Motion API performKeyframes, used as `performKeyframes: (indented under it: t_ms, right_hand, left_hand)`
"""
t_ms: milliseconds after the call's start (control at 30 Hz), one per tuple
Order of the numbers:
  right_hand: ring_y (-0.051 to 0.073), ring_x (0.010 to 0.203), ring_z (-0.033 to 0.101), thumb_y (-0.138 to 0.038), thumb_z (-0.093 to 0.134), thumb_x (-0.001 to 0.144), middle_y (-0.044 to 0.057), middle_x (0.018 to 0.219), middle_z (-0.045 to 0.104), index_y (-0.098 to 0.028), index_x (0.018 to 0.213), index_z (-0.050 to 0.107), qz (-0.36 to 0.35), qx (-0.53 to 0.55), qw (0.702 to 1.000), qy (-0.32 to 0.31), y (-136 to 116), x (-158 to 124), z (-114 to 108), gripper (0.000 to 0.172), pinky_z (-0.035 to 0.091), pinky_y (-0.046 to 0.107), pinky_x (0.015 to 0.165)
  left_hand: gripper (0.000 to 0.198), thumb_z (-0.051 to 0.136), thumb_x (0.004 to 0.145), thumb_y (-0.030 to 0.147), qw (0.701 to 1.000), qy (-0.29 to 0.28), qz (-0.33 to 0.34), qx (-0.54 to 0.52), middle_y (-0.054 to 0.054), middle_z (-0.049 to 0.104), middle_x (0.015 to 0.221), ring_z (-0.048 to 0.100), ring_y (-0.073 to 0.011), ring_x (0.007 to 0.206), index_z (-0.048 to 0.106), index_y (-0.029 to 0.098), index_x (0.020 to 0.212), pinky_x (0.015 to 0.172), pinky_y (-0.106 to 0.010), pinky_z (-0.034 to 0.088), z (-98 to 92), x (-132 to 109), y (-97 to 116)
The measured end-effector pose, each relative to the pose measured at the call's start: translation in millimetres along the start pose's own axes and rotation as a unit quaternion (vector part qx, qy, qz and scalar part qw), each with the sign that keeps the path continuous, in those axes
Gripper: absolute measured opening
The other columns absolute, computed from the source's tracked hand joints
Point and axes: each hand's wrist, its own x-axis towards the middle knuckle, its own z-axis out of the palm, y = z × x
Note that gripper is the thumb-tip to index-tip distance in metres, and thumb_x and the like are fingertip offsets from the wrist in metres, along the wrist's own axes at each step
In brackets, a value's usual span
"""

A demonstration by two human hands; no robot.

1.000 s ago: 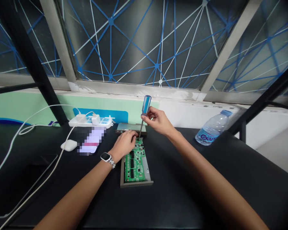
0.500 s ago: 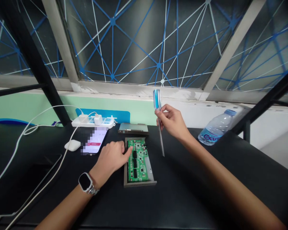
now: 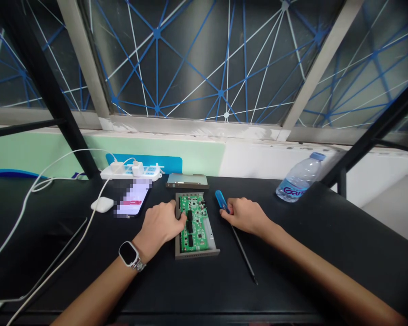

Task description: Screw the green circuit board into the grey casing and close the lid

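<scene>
A green circuit board [image 3: 193, 222] sits in an open grey metal case [image 3: 197, 255] on the black desk. My left hand [image 3: 159, 228] lies over the case's left wall, with its fingertips on the board's left edge. To the right of the case, my right hand [image 3: 245, 216] rests over a blue-handled screwdriver [image 3: 221, 201]. That hand hides where the handle meets the shaft, and the thin shaft runs toward the lower right. A flat grey metal cover [image 3: 187, 181] lies behind the case.
A white power strip [image 3: 129, 172] with plugged-in chargers stands at the back, and white cables [image 3: 54, 194] trail left. A white earbud case [image 3: 102, 204] and a phone [image 3: 132, 199] with a pixelated screen lie left. A water bottle [image 3: 299, 183] stands back right.
My right hand has come down from the air to the desk, and the screwdriver now lies low beneath it. My left hand stays on the case.
</scene>
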Motion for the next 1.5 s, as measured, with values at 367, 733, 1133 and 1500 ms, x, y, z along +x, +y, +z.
performKeyframes:
  t_ms: [367,733,1133,1500]
  right_hand:
    - [0.03,0.102,0.057,-0.036,0.062,0.081,0.012,0.106,0.064,-0.02,0.103,0.062,-0.156,0.128,0.979,0.016,-53,94,-22,0.027,0.04,0.039,0.082]
    - [0.019,0.082,0.06,-0.03,0.064,0.078,0.005,0.092,0.065,-0.015,0.106,0.059,-0.128,0.242,0.959,0.08,-58,124,-11,0.032,0.042,0.027,0.07]
    - [0.025,0.1,0.065,-0.047,0.056,0.089,0.009,0.104,0.072,-0.018,0.102,0.066,0.07,0.704,0.7,0.102,-7,17,-8,0.034,0.049,0.035,0.087]
    - [0.027,0.105,0.066,-0.051,0.057,0.089,0.009,0.107,0.073,-0.02,0.11,0.069,0.024,0.753,0.657,-0.016,-49,-16,12,0.039,0.05,0.041,0.092]
  left_hand:
    - [0.023,0.047,0.085,0.04,0.999,0.02,-0.021,-0.015,-0.012,0.068,0.074,0.067,-0.0291,0.071,0.058,0.019,0.082,0.06,-0.033,0.041,3.2,1,3]
    - [0.015,0.05,0.086,0.031,0.988,0.067,-0.039,-0.137,-0.006,0.063,0.068,0.066,-0.0258,0.064,0.049,0.018,0.094,0.055,-0.03,0.035,1.5,6,-12]
    - [0.052,0.049,0.094,0.043,0.837,0.161,-0.017,-0.523,-0.011,0.059,0.127,0.06,-0.0239,0.114,0.029,0.027,0.139,0.096,-0.041,0.045,19.1,11,-6]
    - [0.054,0.045,0.096,0.046,0.781,0.185,0.027,-0.595,-0.011,0.055,0.133,0.057,-0.0255,0.118,0.028,0.029,0.145,0.101,-0.045,0.043,21.7,4,4]
